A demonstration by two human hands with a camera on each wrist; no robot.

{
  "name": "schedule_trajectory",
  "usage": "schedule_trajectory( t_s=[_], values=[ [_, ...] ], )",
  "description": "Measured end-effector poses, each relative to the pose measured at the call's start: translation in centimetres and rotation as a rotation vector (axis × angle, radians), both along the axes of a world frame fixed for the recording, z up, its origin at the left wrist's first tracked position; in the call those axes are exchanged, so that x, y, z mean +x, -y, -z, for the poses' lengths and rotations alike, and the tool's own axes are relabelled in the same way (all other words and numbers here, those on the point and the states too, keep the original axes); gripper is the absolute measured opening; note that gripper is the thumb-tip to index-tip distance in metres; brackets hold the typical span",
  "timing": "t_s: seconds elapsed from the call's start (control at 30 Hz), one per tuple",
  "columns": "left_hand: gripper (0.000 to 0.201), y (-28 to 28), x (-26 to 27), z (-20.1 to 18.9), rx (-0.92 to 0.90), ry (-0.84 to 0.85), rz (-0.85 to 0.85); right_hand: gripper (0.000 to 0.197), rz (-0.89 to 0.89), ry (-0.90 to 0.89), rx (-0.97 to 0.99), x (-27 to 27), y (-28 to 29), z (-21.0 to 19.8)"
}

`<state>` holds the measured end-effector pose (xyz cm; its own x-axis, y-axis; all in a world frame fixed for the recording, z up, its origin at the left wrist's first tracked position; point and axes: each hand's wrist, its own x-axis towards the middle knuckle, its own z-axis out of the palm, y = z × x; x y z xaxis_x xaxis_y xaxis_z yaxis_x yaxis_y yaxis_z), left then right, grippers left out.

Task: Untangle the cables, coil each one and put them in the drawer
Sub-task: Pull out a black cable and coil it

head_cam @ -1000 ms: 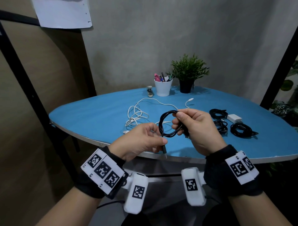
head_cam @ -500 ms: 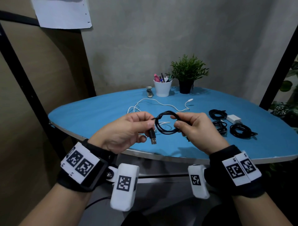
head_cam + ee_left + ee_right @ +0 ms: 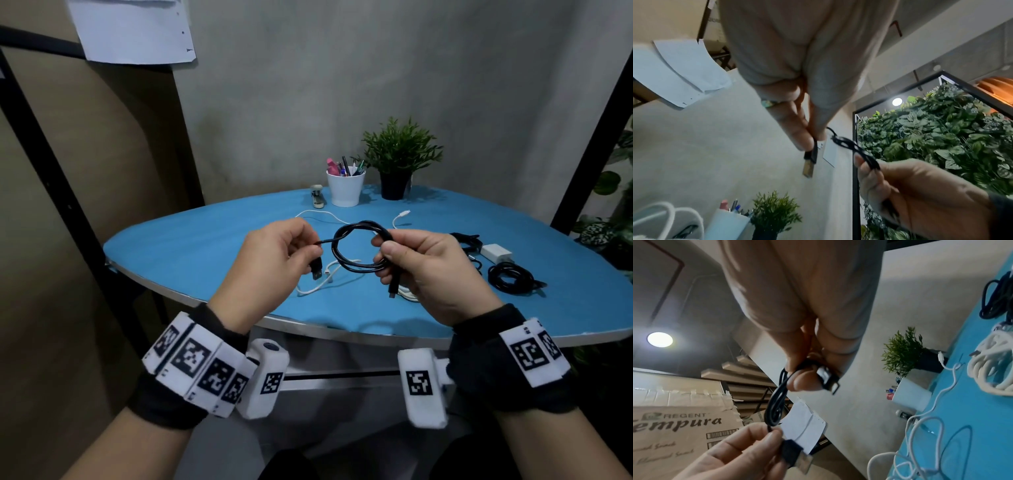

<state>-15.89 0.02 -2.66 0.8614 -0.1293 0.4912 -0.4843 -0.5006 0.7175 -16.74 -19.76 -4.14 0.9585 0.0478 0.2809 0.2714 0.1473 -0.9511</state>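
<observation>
Head view: my left hand [image 3: 274, 255] is pinching the black cable [image 3: 359, 246] just behind its USB plug [image 3: 317, 270], and my right hand [image 3: 424, 270] is pinching the gathered loops, its small plug hanging below. I am holding the coil above the near edge of the blue table [image 3: 205, 250]. If my right pinch is loosening, the loops may spring open. Below is lying a loose white cable [image 3: 325, 274]; coiled black cables [image 3: 510, 277] are lying to the right. No drawer is showing.
</observation>
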Motion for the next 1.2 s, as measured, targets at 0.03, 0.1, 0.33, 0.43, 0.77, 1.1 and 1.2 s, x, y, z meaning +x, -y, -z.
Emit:
schedule_trajectory(
  t_s=[0.03,0.1,0.33,0.43,0.77,1.1,1.2],
  values=[
    [0.012,0.2,0.0,0.2,-0.006,0.038,-0.026,0.017,-0.019,-0.006,0.025,0.0,-0.1,-0.1],
    [0.013,0.6,0.1,0.7,-0.057,0.055,-0.051,0.016,-0.047,-0.019,0.056,-0.1,-0.1,-0.2],
    [0.014,2.1,0.1,1.4,-0.637,-0.268,0.142,0.018,-0.004,-0.014,0.044,-0.2,-0.7,-0.2],
    [0.012,2.4,0.0,1.6,-0.774,-0.342,0.187,0.022,0.054,0.024,-0.019,-0.2,-1.0,-0.1],
    [0.018,2.3,0.2,2.1,-0.799,-0.401,0.299,0.022,0.152,0.060,-0.086,0.2,-1.4,0.0],
    [0.029,2.5,0.3,3.0,-0.732,-0.347,0.425,0.020,0.128,0.012,-0.041,0.3,-1.7,0.1],
    [0.035,2.5,0.4,3.2,-0.720,-0.262,0.473,0.019,0.121,-0.005,-0.031,0.3,-1.8,0.0]
  ],
)
